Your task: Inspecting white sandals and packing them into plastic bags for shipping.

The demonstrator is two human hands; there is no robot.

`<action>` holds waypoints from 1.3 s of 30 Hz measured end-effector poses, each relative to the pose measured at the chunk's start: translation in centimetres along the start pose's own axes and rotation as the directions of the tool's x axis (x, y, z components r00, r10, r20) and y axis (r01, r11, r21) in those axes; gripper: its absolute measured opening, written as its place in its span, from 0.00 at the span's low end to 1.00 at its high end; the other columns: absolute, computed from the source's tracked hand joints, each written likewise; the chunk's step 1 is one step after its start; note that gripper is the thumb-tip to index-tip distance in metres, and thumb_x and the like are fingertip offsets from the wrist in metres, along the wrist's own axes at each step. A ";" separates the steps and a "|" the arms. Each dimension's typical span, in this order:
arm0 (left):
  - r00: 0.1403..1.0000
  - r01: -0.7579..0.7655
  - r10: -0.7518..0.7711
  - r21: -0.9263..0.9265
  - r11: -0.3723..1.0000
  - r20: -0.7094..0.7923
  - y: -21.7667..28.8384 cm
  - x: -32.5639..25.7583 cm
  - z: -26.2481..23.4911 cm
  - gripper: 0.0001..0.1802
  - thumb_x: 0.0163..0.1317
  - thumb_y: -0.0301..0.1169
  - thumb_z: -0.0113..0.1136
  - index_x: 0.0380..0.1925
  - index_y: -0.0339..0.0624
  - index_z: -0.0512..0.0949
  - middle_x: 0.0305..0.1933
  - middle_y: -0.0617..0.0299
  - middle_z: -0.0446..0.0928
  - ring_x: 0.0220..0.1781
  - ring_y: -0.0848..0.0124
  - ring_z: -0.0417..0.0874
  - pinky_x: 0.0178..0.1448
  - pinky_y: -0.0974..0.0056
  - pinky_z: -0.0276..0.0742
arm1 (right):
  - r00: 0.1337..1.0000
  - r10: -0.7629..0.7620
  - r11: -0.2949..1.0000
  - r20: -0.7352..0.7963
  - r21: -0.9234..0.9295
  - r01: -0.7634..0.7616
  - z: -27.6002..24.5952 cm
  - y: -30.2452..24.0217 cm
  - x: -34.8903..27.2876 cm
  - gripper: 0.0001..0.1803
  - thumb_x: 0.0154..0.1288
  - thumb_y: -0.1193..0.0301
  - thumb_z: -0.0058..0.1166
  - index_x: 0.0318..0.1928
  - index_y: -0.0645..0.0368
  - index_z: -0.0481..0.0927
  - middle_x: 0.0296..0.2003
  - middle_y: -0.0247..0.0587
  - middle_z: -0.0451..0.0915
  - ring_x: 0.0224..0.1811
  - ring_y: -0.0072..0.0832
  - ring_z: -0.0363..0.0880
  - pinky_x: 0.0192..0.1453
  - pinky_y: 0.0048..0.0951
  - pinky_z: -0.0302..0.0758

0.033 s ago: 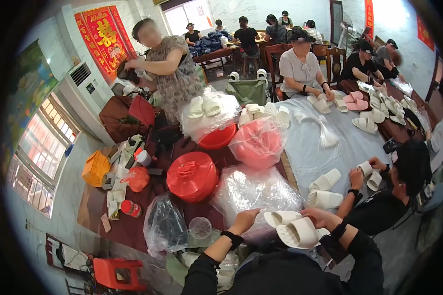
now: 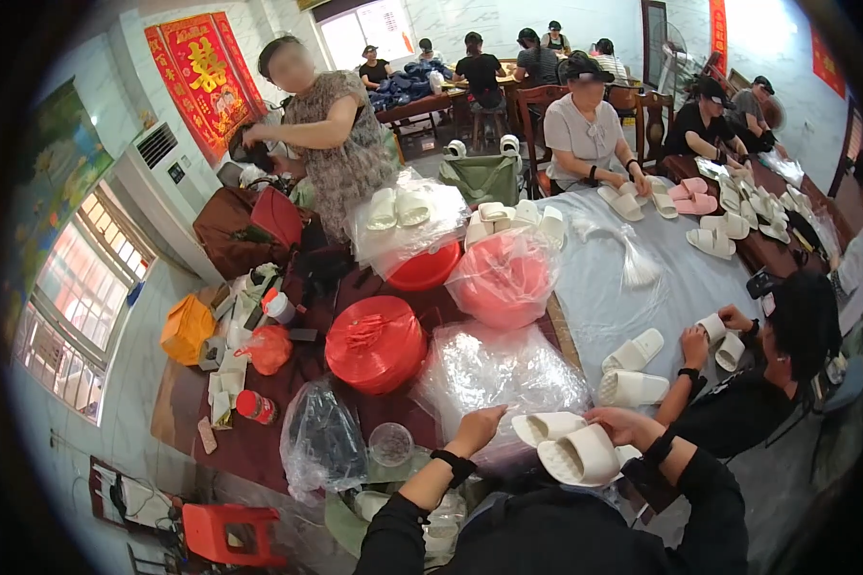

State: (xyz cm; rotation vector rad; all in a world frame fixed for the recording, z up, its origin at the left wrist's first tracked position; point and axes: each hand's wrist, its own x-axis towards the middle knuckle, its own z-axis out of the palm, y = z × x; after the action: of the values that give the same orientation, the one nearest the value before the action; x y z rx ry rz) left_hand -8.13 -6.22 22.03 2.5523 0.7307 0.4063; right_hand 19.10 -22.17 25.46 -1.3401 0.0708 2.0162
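Observation:
My right hand (image 2: 627,427) grips a pair of cream slippers at their heel side. The front slipper (image 2: 585,454) overlaps the other slipper (image 2: 539,427), and their upper straps show. To the left of the pair is my left hand (image 2: 474,433), its fingers pressed together and pointing right; whether anything is between them I cannot make out. Just beyond both hands lies a stack of clear plastic bags (image 2: 508,369). Partly hidden under my left forearm are more pale slippers (image 2: 443,522) in clear wrapping.
Red twine roll (image 2: 375,343), red basin (image 2: 503,292) covered in plastic and clear jar (image 2: 390,444) stand on the dark red table (image 2: 249,455). Right, a co-worker (image 2: 786,335) handles slippers close to my right arm. Slippers (image 2: 633,388) lie on the plastic-covered table. A red stool (image 2: 230,533) stands lower left.
The standing person at the far left has shifted their arms slightly. My hands and the slippers look almost unmoved.

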 end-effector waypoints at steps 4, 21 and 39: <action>0.994 0.113 -0.112 -0.107 0.988 0.013 -0.5 0.4 0.3 0.15 0.64 0.36 0.44 0.46 0.46 0.75 0.42 0.51 0.77 0.40 0.53 0.78 0.42 0.56 0.75 | 0.997 0.064 0.998 0.036 -0.012 -0.064 1.6 0.7 1.8 0.14 0.62 0.63 0.48 0.37 0.64 0.75 0.32 0.43 0.80 0.31 0.30 0.80 0.40 0.32 0.78; 0.976 -0.211 0.210 -0.013 0.977 -0.062 -1.0 -0.1 2.4 0.18 0.60 0.32 0.52 0.51 0.43 0.72 0.55 0.49 0.71 0.53 0.50 0.73 0.56 0.56 0.68 | 0.942 -0.296 0.718 -0.157 0.614 0.328 9.3 2.5 4.1 0.25 0.66 0.64 0.28 0.58 0.70 0.58 0.57 0.57 0.64 0.61 0.46 0.62 0.65 0.47 0.57; 0.992 -0.065 0.082 0.167 0.984 -0.096 0.7 -1.0 3.8 0.25 0.58 0.33 0.48 0.58 0.51 0.66 0.59 0.52 0.67 0.58 0.51 0.68 0.60 0.48 0.62 | 0.970 -0.241 0.767 -0.044 0.603 0.218 5.8 0.9 14.1 0.26 0.66 0.60 0.35 0.60 0.62 0.58 0.59 0.46 0.62 0.61 0.41 0.61 0.64 0.47 0.57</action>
State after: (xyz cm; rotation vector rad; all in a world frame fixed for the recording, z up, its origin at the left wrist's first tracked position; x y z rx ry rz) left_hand -7.13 -8.59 19.02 2.7356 0.7361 0.5254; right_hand 10.98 -13.09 16.18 -0.8468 0.4754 1.6049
